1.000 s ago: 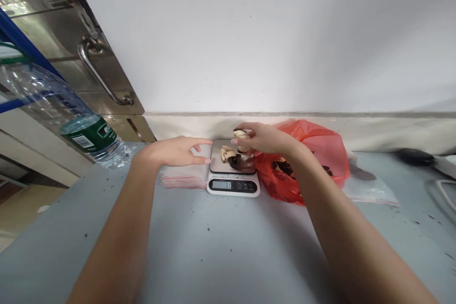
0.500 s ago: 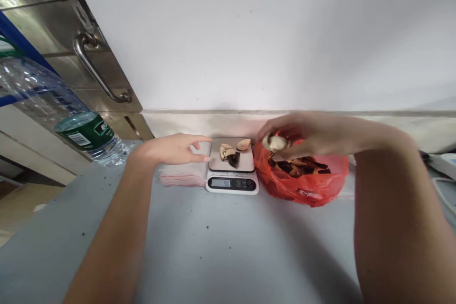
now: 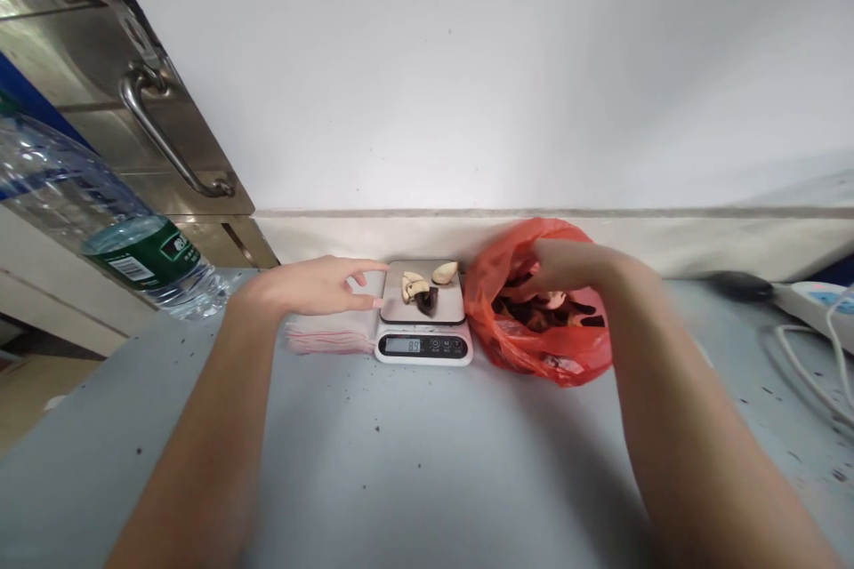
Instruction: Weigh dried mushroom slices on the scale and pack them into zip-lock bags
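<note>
Head view: your right hand (image 3: pixel 560 267) is sunk in the red bag (image 3: pixel 534 347) among dried mushroom pieces (image 3: pixel 553 307), grip hidden. Your left hand (image 3: pixel 313 284) lies slack just left of the kitchen scale (image 3: pixel 422 333); nudging it could skew the reading.

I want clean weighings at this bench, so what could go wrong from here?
1. The left hand rests right beside the small white digital scale; a nudge to its platform could skew the reading.
2. The pale and dark mushroom pieces lie near the platform's edges and may slide off.
3. The right hand is inside the floppy red plastic bag, which sits against the scale and could press on it.
</note>
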A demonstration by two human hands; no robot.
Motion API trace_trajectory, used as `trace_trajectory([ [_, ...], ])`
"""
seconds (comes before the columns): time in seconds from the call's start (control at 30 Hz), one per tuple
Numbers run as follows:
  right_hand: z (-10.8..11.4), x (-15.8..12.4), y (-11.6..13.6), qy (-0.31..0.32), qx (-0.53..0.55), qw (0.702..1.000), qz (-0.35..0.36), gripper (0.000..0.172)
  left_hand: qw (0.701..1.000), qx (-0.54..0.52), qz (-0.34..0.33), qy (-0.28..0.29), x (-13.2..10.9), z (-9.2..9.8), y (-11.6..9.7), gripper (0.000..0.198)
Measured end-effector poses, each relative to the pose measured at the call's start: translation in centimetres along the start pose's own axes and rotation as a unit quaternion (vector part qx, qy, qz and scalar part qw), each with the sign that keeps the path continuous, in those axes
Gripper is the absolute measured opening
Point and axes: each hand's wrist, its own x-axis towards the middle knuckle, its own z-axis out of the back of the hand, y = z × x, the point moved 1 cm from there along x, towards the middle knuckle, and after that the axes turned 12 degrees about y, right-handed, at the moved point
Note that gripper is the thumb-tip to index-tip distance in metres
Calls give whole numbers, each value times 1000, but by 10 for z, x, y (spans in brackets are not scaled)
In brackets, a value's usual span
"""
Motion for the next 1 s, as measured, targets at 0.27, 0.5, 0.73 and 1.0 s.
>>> trace_trajectory([
  [0.27, -2, -4, 22, -20, -43, 997, -54, 16, 1000, 19, 6, 4, 1, 1, 1, 80],
  [0.5, 1, 0, 12, -13, -23, 998, -65, 18, 999, 36, -22, -2, 0, 1, 3, 79],
  [0.73, 20, -33, 20, -48, -59, 997, 21, 22, 1000, 13, 19, 10, -1, 1, 0, 80],
  [1.0, 5, -33, 52, -16, 11, 969, 246, 20, 1000, 10, 14, 12, 3, 0, 6, 85],
])
